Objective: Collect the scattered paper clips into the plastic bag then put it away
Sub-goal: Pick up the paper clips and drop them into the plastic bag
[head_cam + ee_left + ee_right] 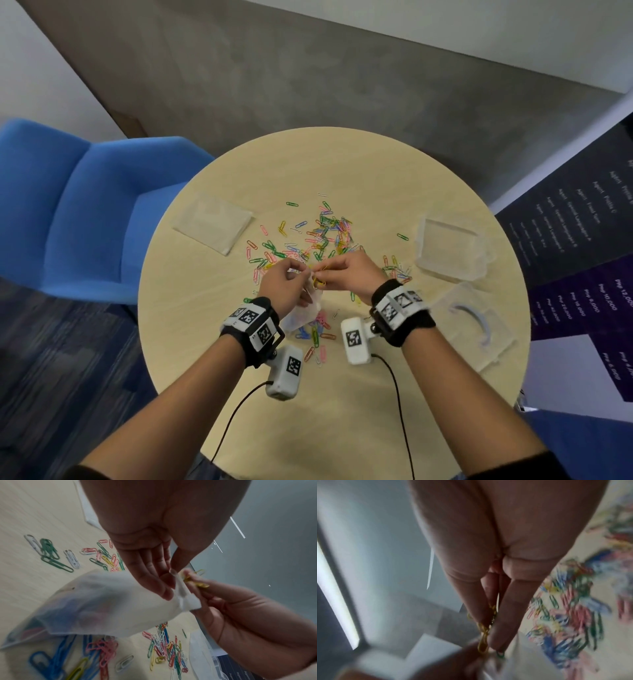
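— Between the two hands, just off the fingertips, what step is under way?

— Loading. The left hand [286, 286] holds the plastic bag [96, 605] up by its mouth, thumb and fingers [159, 582] pinched on the top edge, while the right hand [349, 279] brings a few yellow paper clips [197, 580] to that opening.

— How closed are the right fingers?

— Nearly together, thumb against fingertips, with the yellow clips caught between them. They touch the bag's rim or sit just beside it; blur hides which.

— And the rest of the clips?

— Most of the scattered paper clips [322, 236] lie on the worktop [342, 411] beyond the fingers, with a smaller cluster beneath the hanging bag. Some coloured ones already show through its film, so the task looks early.

— What does the next move call for?

— Probably the left fingers spreading the mouth wider, so the right fingers can release inside rather than on the lip. Otherwise the clips may snag and drop back.
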